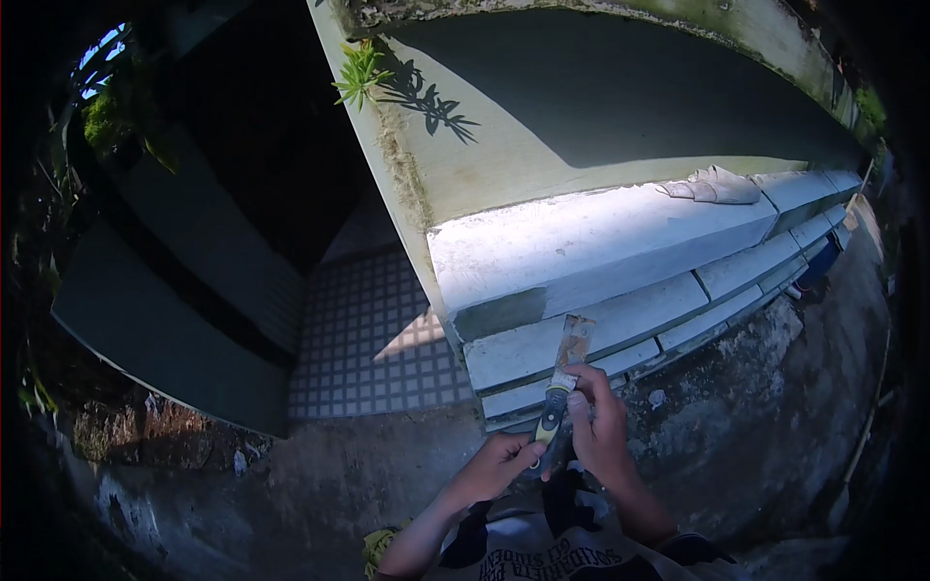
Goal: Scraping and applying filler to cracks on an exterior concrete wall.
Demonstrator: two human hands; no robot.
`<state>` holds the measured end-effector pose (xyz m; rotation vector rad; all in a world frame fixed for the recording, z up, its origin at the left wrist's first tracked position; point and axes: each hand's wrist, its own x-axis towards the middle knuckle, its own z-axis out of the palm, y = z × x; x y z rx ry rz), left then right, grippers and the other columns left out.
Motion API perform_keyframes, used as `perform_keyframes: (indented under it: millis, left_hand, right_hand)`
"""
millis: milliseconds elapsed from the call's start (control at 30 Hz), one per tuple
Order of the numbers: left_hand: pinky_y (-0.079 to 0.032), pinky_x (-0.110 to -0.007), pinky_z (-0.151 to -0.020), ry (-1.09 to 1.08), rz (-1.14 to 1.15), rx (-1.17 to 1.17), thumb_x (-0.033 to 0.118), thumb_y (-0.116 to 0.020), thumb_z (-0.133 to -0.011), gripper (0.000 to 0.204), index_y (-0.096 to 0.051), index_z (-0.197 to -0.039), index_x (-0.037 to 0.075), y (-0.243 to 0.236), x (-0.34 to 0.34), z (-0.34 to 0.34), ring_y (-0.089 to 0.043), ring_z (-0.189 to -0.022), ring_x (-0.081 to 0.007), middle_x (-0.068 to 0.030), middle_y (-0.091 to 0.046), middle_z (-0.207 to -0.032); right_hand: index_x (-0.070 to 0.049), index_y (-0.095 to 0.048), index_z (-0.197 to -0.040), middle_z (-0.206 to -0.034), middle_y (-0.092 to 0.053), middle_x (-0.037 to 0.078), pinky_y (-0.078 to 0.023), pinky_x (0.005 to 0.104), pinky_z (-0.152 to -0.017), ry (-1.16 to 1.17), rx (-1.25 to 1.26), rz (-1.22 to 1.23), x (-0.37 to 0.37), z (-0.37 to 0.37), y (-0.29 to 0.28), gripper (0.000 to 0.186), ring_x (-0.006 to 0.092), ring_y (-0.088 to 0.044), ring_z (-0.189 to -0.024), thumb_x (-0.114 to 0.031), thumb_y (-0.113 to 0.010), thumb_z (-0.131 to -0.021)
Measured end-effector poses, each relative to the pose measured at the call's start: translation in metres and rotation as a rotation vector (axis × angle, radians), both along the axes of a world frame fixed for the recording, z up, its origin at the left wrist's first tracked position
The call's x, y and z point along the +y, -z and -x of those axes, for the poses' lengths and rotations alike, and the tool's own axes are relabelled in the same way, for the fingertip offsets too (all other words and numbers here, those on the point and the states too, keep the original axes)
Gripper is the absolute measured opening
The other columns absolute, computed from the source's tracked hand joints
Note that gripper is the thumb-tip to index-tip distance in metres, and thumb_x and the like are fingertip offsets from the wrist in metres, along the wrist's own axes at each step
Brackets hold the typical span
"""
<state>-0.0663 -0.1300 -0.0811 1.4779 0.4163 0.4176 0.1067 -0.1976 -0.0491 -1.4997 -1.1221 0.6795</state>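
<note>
A putty knife [551, 414] with a dark and yellow handle is held in front of my body, its blade pointing up and away. Pale and rust-brown residue covers the flat blade. My left hand [492, 469] grips the lower end of the handle, thumb along it. Higher up, the thumb and index finger of my right hand [603, 431] pinch near the blade's base; its other fingers are partly hidden. Just behind the blade runs a stepped ledge [644, 302] of white-painted blocks, with a bare grey patch [501, 312] at its left end.
A crumpled whitish cloth or glove [715, 187] lies on the ledge top, below a pale wall [504, 145]. A small green plant [359, 74] grows from the wall's edge. Left are a checkered tile floor [378, 339] and a dark opening. Stained concrete [736, 397] spreads at right.
</note>
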Motion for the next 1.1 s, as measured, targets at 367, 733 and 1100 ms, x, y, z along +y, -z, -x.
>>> perform_keyframes:
  millis: [367, 733, 1100]
  left_hand:
    - [-0.035, -0.022, -0.045, 0.147, 0.159, 0.046, 0.036, -0.044, -0.106, 0.056, -0.058, -0.065, 0.0, -0.061, 0.005, 0.012, -0.053, -0.047, -0.0092, -0.006, -0.061, -0.057]
    - [-0.045, -0.025, -0.077, -0.305, -0.856, -0.262, 0.012, -0.066, -0.091, 0.011, -0.061, -0.098, 0.005, -0.185, 0.131, -0.043, -0.058, -0.089, -0.0108, -0.0036, -0.064, -0.098]
    - [-0.054, -0.029, -0.084, -0.194, -0.853, -0.008, 0.006, -0.073, -0.087, 0.012, -0.067, -0.095, -0.001, -0.201, 0.157, -0.07, -0.067, -0.087, -0.012, -0.0065, -0.071, -0.09]
  right_hand:
    - [-0.008, -0.054, -0.114, -0.108, -0.059, 0.01, -0.046, 0.0485, -0.095, -0.281, -0.719, -0.715, 0.008, 0.001, 0.031, 0.044, 0.031, -0.061, -0.103, -0.001, -0.07, -0.073]
    - [-0.006, -0.041, -0.111, -0.07, -0.046, 0.004, -0.047, 0.0322, -0.062, -0.002, 0.102, -1.099, 0.058, -0.034, -0.121, 0.021, 0.015, -0.054, -0.062, -0.005, -0.055, -0.096]
    - [-0.006, -0.032, -0.11, -0.065, -0.048, 0.003, -0.041, 0.0211, -0.039, 0.042, -0.025, -1.477, 0.095, -0.01, -0.149, 0.032, 0.0093, -0.047, -0.042, 0.003, -0.056, -0.093]
